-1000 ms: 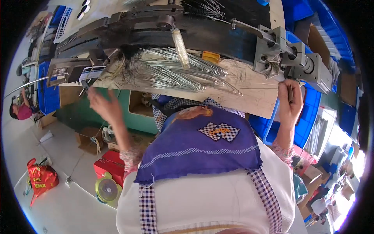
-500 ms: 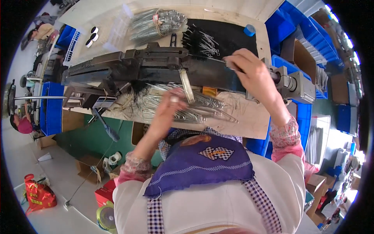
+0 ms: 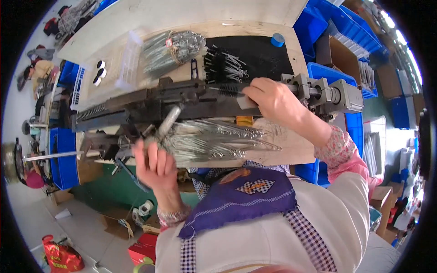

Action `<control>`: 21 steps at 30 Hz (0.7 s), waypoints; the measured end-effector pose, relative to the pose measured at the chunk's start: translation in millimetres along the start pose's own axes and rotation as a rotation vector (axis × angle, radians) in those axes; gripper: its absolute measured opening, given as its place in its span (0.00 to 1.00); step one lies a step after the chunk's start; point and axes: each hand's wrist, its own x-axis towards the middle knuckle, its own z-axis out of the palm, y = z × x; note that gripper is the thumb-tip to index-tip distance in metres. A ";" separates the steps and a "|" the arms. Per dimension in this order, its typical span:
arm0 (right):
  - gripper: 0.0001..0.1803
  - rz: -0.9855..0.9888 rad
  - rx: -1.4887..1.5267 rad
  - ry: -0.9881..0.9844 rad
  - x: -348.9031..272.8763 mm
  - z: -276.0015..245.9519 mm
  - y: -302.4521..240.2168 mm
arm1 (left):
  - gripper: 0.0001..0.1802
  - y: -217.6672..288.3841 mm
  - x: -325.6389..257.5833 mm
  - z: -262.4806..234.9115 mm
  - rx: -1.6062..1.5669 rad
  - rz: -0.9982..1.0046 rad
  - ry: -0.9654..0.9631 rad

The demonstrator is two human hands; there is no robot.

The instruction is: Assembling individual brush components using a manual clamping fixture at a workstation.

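A long dark metal machine (image 3: 154,98) lies across the bench. On it sits a black twisted-wire brush (image 3: 230,90), lined up with the shaft at the right. At the brush's right end my right hand (image 3: 275,103) is closed, with a flat grey piece (image 3: 246,102) under its fingertips; whether it also touches the brush is hidden. My left hand (image 3: 157,166), blurred, is at the bench's front edge, fingers partly curled and apart. Just above them ends the machine's pale lever (image 3: 170,119). Loose metal wires (image 3: 209,139) lie beside this hand.
Behind the machine are a tied wire bundle (image 3: 175,50), finished brushes (image 3: 225,66) on a black mat (image 3: 268,57), a blue tape roll (image 3: 277,40) and a clear plastic basket (image 3: 123,63). A motor unit (image 3: 341,96) stands at the right, with blue bins (image 3: 350,27) beyond.
My left hand has moved left and nearer to me, and the lever has swung left. My right hand has come left and down, and a black brush now shows on the machine.
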 end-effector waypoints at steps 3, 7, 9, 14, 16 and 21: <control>0.06 0.039 -0.037 -0.018 23.3 2.8 14.2 | 0.13 -4.1 -18.4 -0.1 0.911 -0.057 -0.159; 0.05 0.225 -0.183 -0.228 70.1 23.4 56.6 | 0.14 -100.2 61.6 46.0 1.645 -0.417 -0.501; 0.08 0.118 -0.014 -0.104 57.3 5.0 53.7 | 0.16 -132.4 100.7 33.3 1.689 -0.389 -0.500; 0.11 0.054 0.214 -0.111 -4.5 -18.3 35.9 | 0.19 -143.0 126.0 30.5 1.943 -0.224 -0.544; 0.09 -0.031 0.199 0.055 -0.3 8.0 37.5 | 0.18 -129.5 126.0 44.9 2.327 -0.103 -0.566; 0.06 -0.071 0.231 0.270 18.5 31.6 28.9 | 0.09 -85.8 139.7 43.3 2.609 0.521 -0.855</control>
